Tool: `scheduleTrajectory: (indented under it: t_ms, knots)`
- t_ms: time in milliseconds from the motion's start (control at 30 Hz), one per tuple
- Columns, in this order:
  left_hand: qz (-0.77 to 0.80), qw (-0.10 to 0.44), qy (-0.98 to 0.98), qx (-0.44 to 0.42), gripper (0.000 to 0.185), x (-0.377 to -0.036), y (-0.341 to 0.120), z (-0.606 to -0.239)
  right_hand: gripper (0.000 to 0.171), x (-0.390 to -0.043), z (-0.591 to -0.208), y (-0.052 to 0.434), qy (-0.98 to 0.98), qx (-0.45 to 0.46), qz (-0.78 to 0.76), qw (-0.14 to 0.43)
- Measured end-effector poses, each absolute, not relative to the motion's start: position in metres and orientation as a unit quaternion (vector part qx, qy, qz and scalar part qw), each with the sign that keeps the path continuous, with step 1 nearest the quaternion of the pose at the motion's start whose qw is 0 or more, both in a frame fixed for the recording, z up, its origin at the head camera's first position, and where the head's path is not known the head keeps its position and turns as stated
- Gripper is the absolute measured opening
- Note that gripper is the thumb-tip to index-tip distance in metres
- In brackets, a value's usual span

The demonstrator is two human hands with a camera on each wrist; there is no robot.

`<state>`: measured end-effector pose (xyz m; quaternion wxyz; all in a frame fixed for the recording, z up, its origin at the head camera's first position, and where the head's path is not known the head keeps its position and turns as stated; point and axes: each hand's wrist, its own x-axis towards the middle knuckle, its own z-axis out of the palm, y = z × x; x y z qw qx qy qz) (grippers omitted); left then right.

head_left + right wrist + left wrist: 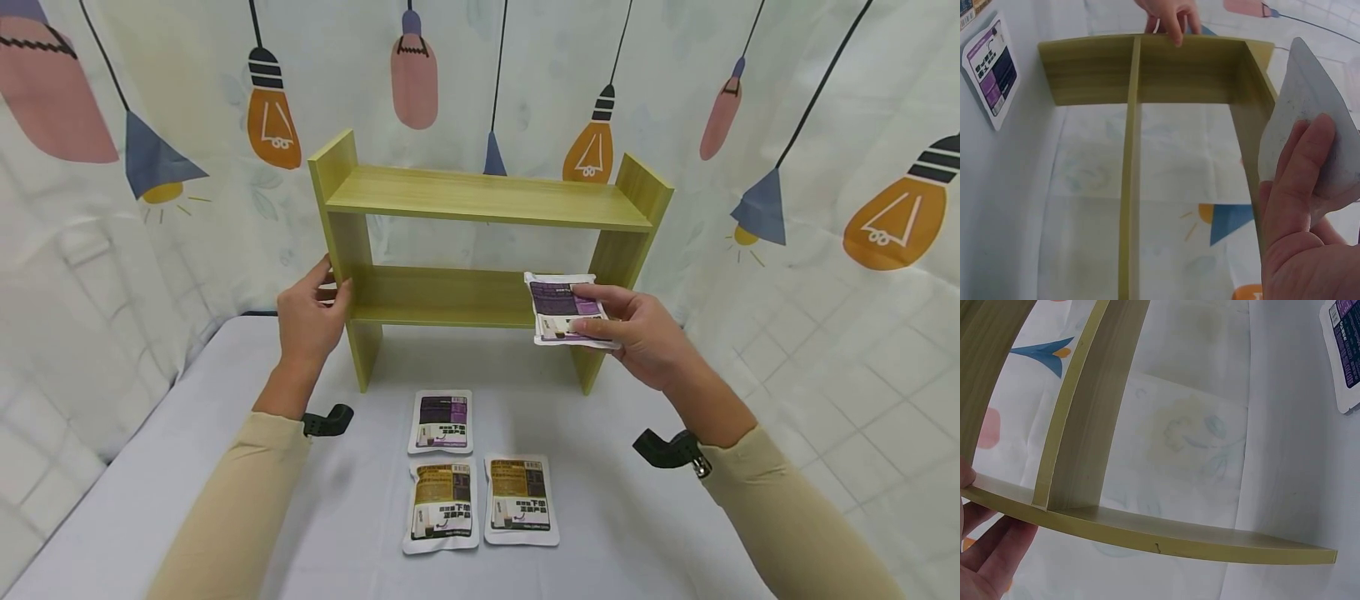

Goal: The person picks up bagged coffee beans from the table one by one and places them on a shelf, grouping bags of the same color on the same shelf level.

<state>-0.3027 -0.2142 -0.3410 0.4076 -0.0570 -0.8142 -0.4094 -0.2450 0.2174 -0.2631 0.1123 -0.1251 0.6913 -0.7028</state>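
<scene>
- The right hand (648,337) pinches a purple-labelled pouch (564,308), its fingers (1300,156) clamped on it, holding it in the air just in front of the right end of the lower shelf board.
- The left hand (307,312) grips the left upright of the wooden shelf (480,196), fingers curled round its edge.
- The shelf stands on a bench (150,500) covered with a pale grey cloth, at its far edge.
- Three more pouches lie flat on the bench in front of the shelf: a purple pouch (441,421) nearest it, and two brown pouches (480,502) side by side closer to the person.
- Their labels carry bold white printing, too small to read.
- Behind hangs a white curtain (825,275) printed with orange, pink and blue hanging lamps.
</scene>
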Motion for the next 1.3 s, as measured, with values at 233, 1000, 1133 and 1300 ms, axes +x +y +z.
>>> scheduleTrajectory:
  t_ms: [233, 1000, 1133, 1300]
  knots:
    - [-0.409, 0.410, -0.814, -0.055, 0.044, -0.304, -0.215, -0.341, 0.044, -0.245, -0.255, 0.219, 0.686, -0.130, -0.708, 0.106]
    - [-0.400, 0.409, -0.818, -0.055, 0.043, -0.303, -0.214, -0.343, 0.043, -0.246, -0.230, 0.217, 0.678, -0.135, -0.716, 0.097]
    - [-0.403, 0.411, -0.816, -0.056, 0.043, -0.303, -0.214, -0.343, 0.043, -0.247, -0.226, 0.217, 0.675, -0.132, -0.720, 0.095]
    - [-0.409, 0.411, -0.813, -0.059, 0.043, -0.303, -0.214, -0.343, 0.043, -0.248, -0.223, 0.217, 0.670, -0.128, -0.725, 0.094]
